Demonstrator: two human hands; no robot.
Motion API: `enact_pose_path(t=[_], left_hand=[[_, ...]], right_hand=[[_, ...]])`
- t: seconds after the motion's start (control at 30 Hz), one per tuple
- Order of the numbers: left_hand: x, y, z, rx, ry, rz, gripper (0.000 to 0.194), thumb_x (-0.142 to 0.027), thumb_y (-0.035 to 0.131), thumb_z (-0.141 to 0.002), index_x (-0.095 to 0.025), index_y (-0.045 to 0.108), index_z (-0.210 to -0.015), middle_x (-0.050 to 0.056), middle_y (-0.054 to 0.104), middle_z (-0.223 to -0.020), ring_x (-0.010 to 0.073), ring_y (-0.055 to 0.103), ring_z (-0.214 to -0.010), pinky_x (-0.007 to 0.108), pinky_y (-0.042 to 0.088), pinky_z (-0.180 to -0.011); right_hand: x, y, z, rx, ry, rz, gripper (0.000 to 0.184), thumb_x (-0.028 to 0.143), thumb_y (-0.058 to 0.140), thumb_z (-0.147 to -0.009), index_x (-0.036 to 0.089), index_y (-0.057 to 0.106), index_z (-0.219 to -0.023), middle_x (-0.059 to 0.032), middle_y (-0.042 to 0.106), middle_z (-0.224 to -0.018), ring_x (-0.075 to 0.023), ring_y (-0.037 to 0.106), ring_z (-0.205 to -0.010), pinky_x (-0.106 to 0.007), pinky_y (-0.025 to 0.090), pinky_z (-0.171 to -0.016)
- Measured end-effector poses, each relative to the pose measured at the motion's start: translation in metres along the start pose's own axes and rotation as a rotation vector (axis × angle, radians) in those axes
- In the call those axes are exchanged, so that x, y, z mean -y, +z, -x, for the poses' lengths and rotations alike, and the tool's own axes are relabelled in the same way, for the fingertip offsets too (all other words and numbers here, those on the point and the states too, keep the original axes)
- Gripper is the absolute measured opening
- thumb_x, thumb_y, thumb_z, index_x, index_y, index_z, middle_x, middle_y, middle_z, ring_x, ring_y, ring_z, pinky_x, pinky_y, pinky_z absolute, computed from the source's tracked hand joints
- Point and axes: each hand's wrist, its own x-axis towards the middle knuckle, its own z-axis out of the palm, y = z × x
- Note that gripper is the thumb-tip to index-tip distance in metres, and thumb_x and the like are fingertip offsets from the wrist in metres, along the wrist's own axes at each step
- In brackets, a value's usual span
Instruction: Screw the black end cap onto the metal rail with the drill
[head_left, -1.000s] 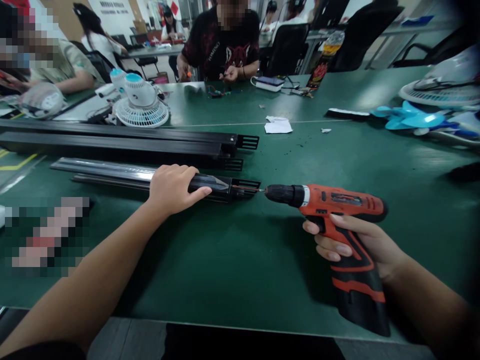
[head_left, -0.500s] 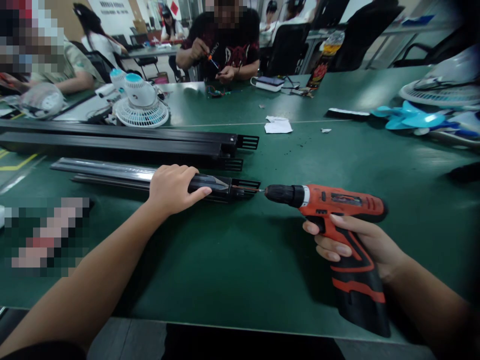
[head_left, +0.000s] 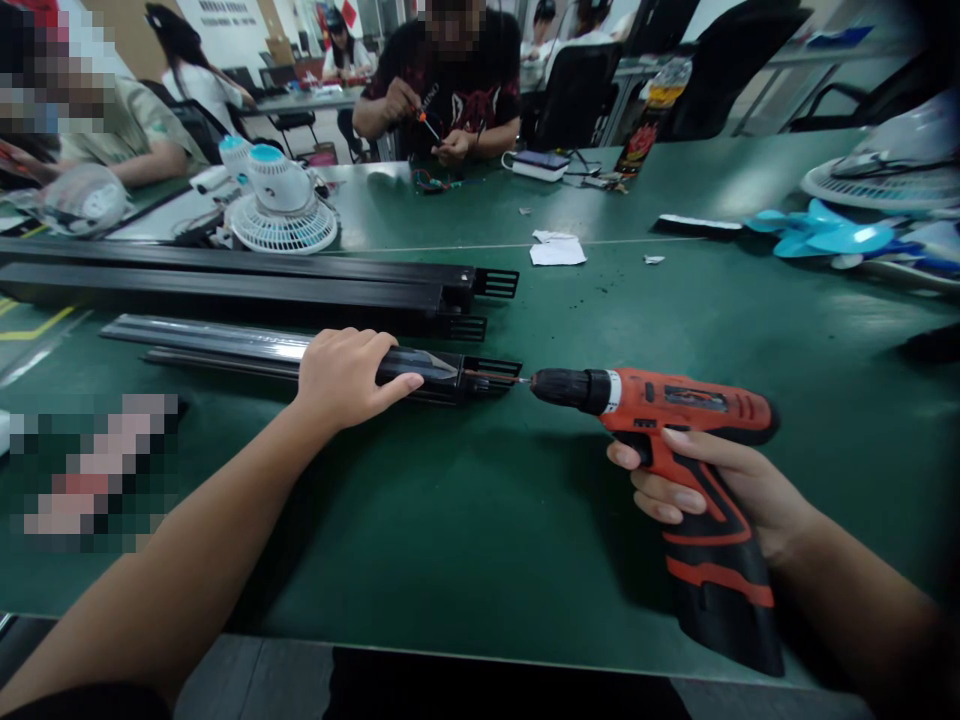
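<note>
My left hand is wrapped over a long black metal rail near its right end, pressing it on the green table. A slotted black bracket sticks out of that end. My right hand grips a red and black cordless drill, index finger at the trigger. From the drill's chuck a long thin bit points left, reaching over the bracket to the rail's end. Whether the tip touches a screw is hidden.
More black rails lie just behind. White fan parts stand at the back left, paper scraps behind the bit. Blue fan blades and a fan cage are at the right. Across the table, a person holds a screwdriver.
The drill and my right hand have shifted very slightly to the right. My left hand and the rail look unmoved.
</note>
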Motion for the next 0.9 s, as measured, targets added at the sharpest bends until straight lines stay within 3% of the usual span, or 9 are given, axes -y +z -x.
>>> enact_pose_path(t=[0.9], left_hand=[[0.0007, 0.0001, 0.0003, -0.008, 0.012, 0.01, 0.077, -0.084, 0.033, -0.099, -0.021, 0.077, -0.106, 0.014, 0.08, -0.095, 0.0347, 0.071, -0.086, 0.049, 0.049, -0.082]], right_hand=[[0.0001, 0.0019, -0.0002, -0.015, 0.001, -0.013, 0.031, 0.047, 0.088, -0.082, 0.018, 0.078, -0.087, 0.0045, 0.05, -0.051, -0.0119, 0.035, -0.049, -0.028, 0.046, -0.052]])
